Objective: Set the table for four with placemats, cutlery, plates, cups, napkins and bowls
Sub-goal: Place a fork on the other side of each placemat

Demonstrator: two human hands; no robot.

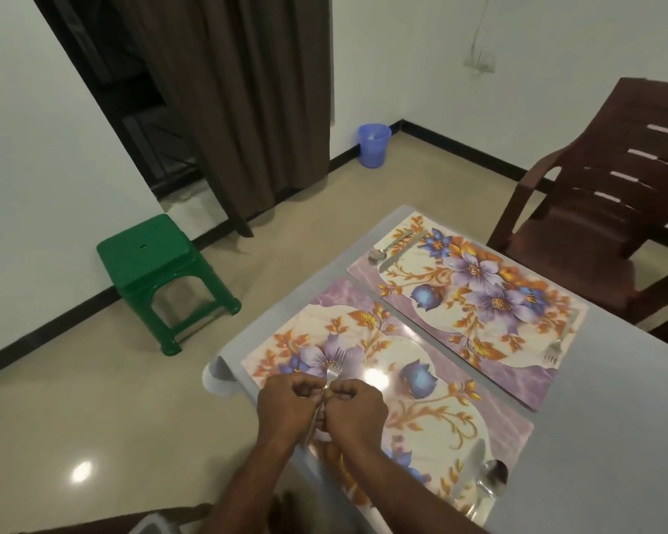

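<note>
Two floral placemats lie side by side on the grey table (614,379): a near placemat (421,379) and a far placemat (517,314). My left hand (286,402) and my right hand (357,408) are closed together over the near placemat's left end, both pinching a metal fork (334,366) whose tines point away from me. A knife (475,462) and spoon (494,475) rest at the near placemat's right end. The far placemat carries a spoon (382,252) and knife (402,252) at its far end and a fork (552,352) at its near end.
A brown plastic chair (594,210) stands beyond the table at the right. On the floor to the left stands a green stool (159,264), and a blue bin (374,145) sits by the far wall. A dark curtain (240,90) hangs over the doorway.
</note>
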